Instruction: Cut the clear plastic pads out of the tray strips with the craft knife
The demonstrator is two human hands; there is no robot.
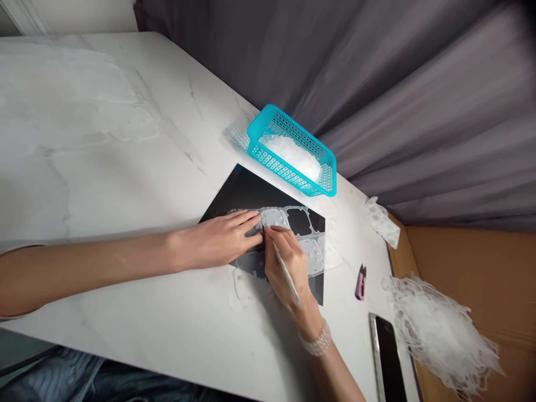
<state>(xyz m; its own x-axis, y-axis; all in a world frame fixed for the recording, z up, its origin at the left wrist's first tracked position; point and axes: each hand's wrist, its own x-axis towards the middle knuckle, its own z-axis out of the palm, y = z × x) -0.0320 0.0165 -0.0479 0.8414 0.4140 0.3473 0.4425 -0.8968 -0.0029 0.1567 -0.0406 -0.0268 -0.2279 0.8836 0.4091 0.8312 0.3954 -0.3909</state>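
Observation:
A translucent plastic sheet [314, 254] with rounded rectangular pieces lies over a black mat [251, 187]; one of its rounded cells [298, 221] shows bare black. My left hand [224, 237] rests flat on the sheet's left part, fingers stretched out and holding nothing. Close to those fingertips, my right hand [288, 262] is closed round a slim white pen-shaped tool [288, 274], gripped as one grips a pencil. The tool's tip points down at the sheet between both hands, and my fingers mostly hide it. A beaded bracelet circles my right wrist.
Behind the mat stands a turquoise basket [293, 177] holding white translucent pieces [293, 156]. To the right lie pink-handled snips [360, 283], a phone [389, 357] and a crumpled plastic scrap [382, 222]. Stringy plastic offcuts [444, 335] fill part of a cardboard box [473, 268] at the table's edge.

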